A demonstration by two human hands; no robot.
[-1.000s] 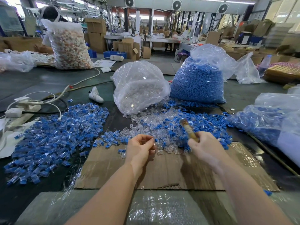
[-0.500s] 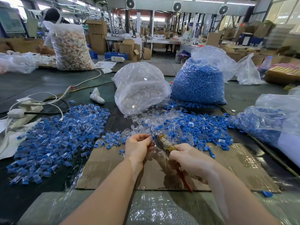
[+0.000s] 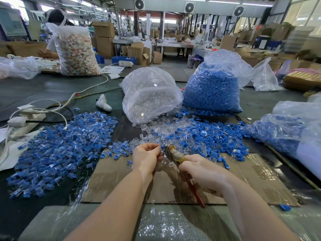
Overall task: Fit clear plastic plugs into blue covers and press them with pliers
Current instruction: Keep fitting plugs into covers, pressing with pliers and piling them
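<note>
My left hand (image 3: 146,158) pinches a small blue cover with a clear plug (image 3: 162,147) at its fingertips. My right hand (image 3: 203,173) grips the pliers (image 3: 175,154) by their taped, red handles. The pliers' jaws sit right against the piece in my left fingers. Loose clear plugs (image 3: 156,131) and blue covers (image 3: 208,134) lie heaped just beyond my hands. A big pile of fitted blue-and-clear pieces (image 3: 60,146) spreads over the table to the left.
A cardboard sheet (image 3: 251,173) lies under my hands. Behind stand a bag of clear plugs (image 3: 149,94) and a bag of blue covers (image 3: 213,89). Another bag (image 3: 286,129) lies right. A power strip with cables (image 3: 26,117) sits left. A person (image 3: 55,18) works at the far left.
My right hand swung the pliers down from upright and leftward, bringing the jaws to the piece in my left fingers. My left hand stayed almost in place.
</note>
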